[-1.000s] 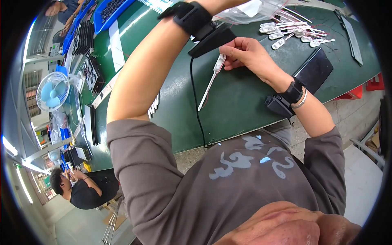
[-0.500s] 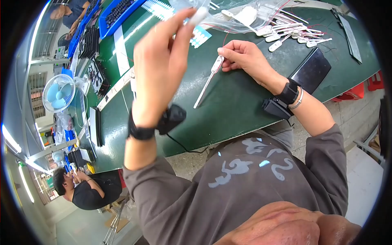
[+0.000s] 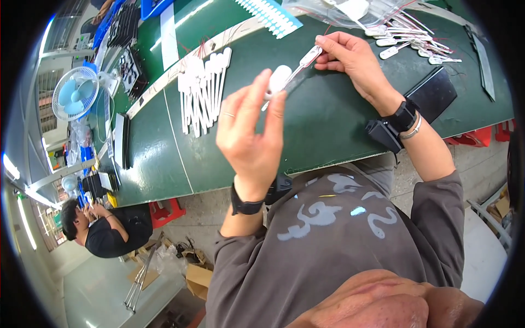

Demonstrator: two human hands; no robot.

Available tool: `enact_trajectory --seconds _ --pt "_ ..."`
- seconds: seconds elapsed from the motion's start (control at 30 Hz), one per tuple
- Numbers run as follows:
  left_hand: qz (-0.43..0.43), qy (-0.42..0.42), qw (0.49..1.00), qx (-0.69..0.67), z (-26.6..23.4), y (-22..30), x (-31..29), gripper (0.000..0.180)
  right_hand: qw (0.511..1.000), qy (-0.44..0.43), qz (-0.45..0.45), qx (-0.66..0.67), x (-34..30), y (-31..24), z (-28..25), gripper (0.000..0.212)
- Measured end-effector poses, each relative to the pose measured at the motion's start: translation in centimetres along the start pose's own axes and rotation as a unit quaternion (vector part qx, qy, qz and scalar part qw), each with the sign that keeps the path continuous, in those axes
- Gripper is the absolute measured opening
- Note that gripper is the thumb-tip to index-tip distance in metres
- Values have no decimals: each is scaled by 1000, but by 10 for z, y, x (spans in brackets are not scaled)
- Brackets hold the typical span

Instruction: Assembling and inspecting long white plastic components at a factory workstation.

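My left hand [image 3: 249, 128] pinches a small white oval piece [image 3: 280, 78] between thumb and fingertips, close to the thin end of a white stick-shaped part. My right hand [image 3: 353, 60] grips that stick-shaped part [image 3: 310, 56] by its wider rounded head. The stick slants down and left, and passes behind the oval piece, so whether the two touch I cannot tell. Left of my left hand lies a fanned row of similar white sticks [image 3: 199, 93] with rounded heads. Beyond my hands is a light-blue sheet [image 3: 268, 16] bearing rows of white oval shapes.
More white sticks with red wires [image 3: 407, 41] lie heaped at the right beside a clear plastic bag [image 3: 377, 13]. A black flat box [image 3: 429, 95] and a dark strip [image 3: 481, 68] lie right. A fan [image 3: 76, 93] and a seated co-worker [image 3: 109, 229] are at the left.
My left hand has come down from near the blue sheet to the stick in my right hand, carrying a white piece. The view has shifted, and the row of sticks shows at left.
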State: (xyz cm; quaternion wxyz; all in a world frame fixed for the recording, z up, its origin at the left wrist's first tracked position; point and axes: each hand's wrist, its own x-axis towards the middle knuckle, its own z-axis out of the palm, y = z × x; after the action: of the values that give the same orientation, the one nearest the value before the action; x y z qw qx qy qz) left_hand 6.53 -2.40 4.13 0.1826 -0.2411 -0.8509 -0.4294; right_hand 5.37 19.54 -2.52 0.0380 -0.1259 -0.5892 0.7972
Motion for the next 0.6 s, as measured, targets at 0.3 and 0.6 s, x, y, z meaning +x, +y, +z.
enact_trajectory --seconds 0.3,0.6 --pt "138 3 983 117 52 -13 4 24 1000 11 6 22 -5 0 5 23" --pt "104 -25 986 125 70 -13 11 23 998 -5 11 64 -9 1 11 22"
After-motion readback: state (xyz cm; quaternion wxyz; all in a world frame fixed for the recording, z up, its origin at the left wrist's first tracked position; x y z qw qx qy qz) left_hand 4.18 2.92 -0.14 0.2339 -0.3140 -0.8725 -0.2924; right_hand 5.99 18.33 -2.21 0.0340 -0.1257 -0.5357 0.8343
